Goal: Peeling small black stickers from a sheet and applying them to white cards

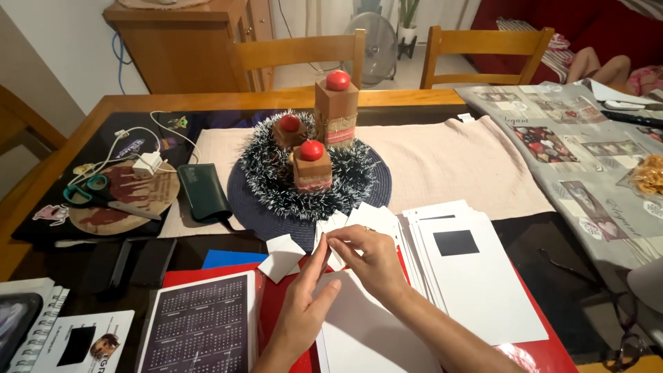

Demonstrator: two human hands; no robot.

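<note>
Small white paper piece (336, 243) pinched at its top edge between both hands, just in front of the dark round placemat (248, 207). Long axis hard to tell; it is mostly hidden by fingers. Right hand (373, 262): grip closed on the piece, thumb and forefinger tips together, wrist coming in from the lower right. Left hand (307, 304): fingers straight and flat, palm edge-on, fingertips touching the same piece from the left; a loose pinch rather than a fist.

Under the hands: large white sheet (366, 331), long axis running away from the placemat toward the camera, lying on a red folder (276, 311). Another small white square (283, 257) left of the hands. Stack of white cards (476, 283), top one with a black square, right of the hands. Tinsel ring with three wooden blocks (314, 162) sits on the placemat. Scissors (93, 193) far left on the tabletop (200, 100).
</note>
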